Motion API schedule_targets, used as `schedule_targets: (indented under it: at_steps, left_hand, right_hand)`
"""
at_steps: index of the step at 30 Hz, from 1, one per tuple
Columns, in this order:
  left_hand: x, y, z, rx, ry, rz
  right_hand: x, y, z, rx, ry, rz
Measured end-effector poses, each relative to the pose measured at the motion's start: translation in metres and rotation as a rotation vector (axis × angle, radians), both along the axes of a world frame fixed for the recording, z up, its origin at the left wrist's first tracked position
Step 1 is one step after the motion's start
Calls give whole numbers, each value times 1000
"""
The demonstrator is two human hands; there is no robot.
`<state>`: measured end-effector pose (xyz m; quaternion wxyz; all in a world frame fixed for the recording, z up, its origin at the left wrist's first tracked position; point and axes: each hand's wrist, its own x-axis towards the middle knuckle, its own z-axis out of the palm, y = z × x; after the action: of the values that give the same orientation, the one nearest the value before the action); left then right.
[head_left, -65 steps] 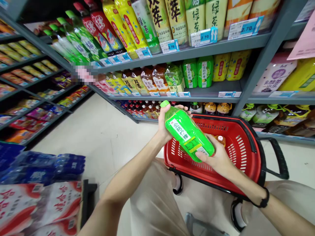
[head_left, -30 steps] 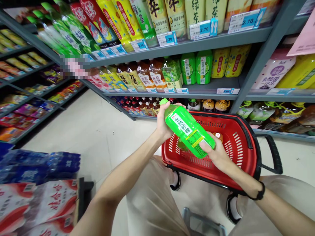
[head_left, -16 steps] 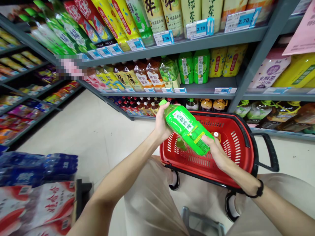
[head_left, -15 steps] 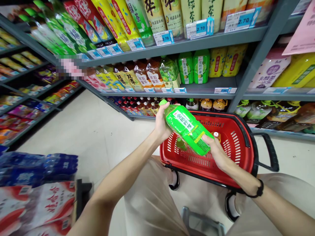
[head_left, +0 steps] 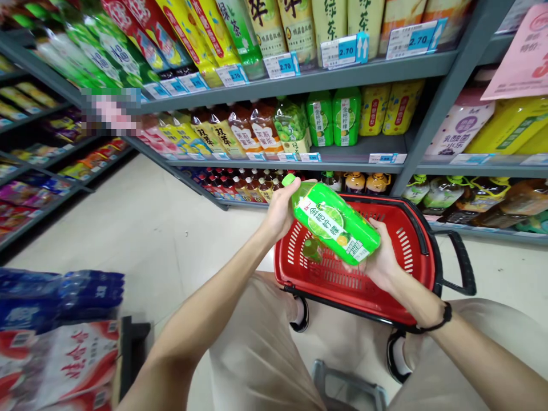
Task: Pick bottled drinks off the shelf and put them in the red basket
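I hold a bright green drink bottle tilted, cap up and to the left, over a red wheeled shopping basket. My left hand is closed round the bottle's neck end by the green cap. Under the bottle's base, my right hand cups it with the fingers curled against it. The label with a lime picture faces up. Something small and green lies inside the basket, seen through the mesh.
Grey shelves full of bottled drinks with blue price tags rise ahead and to the right. More shelving runs down the left of the pale floor aisle. Packed goods are stacked at the lower left. My knees are below.
The bottle has been rolled in my hands so the lime picture on the label faces up. My right hand has slid further under its base. The view has shifted slightly.
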<state>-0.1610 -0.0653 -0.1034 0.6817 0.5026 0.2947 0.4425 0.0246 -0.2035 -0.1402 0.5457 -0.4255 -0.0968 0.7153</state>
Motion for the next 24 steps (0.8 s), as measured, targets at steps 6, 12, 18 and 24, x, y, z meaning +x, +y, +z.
schedule_targets:
  at_steps: [6, 12, 18, 24]
  left_hand:
    - [3, 6, -18, 135, 216, 131]
    - [-9, 20, -22, 571, 623, 207]
    - [-15, 24, -22, 914, 981, 139]
    - [0, 25, -41, 924, 1020, 124]
  right_hand:
    - [-5, 9, -7, -87, 8, -205]
    - [1, 13, -21, -176, -50, -163]
    - [19, 16, -36, -200, -99, -144]
    - [32, 18, -60, -94, -329, -203]
